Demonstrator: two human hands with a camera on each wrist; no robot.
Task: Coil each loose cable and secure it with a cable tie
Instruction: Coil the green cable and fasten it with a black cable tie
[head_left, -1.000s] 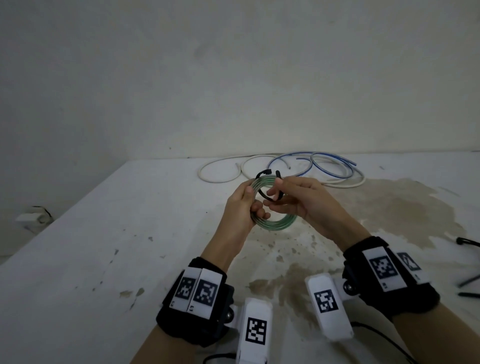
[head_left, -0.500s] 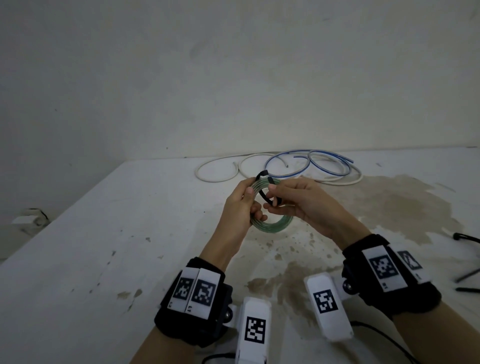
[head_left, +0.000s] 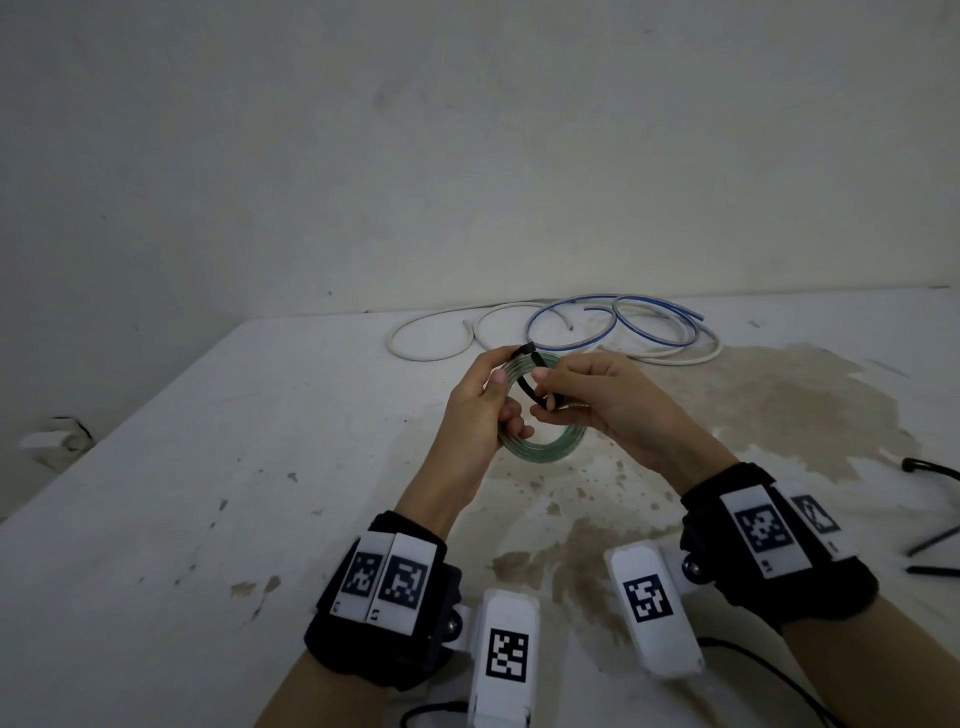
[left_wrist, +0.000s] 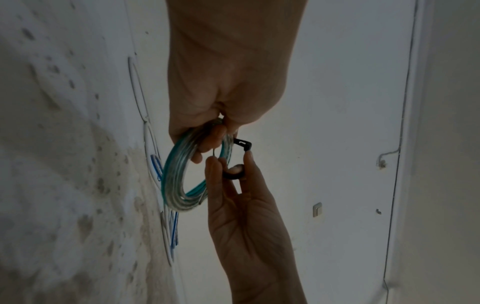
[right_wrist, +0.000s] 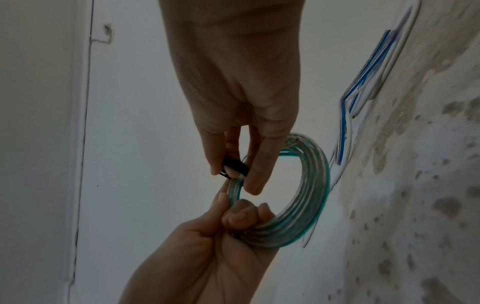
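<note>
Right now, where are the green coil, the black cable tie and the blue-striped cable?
green coil (head_left: 550, 451), head view, lower arc of the loops.
black cable tie (left_wrist: 242, 144), left wrist view, the tie's head.
blue-striped cable (head_left: 561, 347), head view, front curve on the table.

A white surface (head_left: 171, 499) is seen, chipped and speckled with small dark marks, and a broad brownish stain (head_left: 810, 410) is spread over its right and middle part. Near its far edge, by the wall, a loose white cable (head_left: 431, 356) and a blue-striped cable (head_left: 649, 317) are laid in overlapping loops. At the right edge, some thin black items (head_left: 932, 545) are laid on it; what they are cannot be told.
</note>
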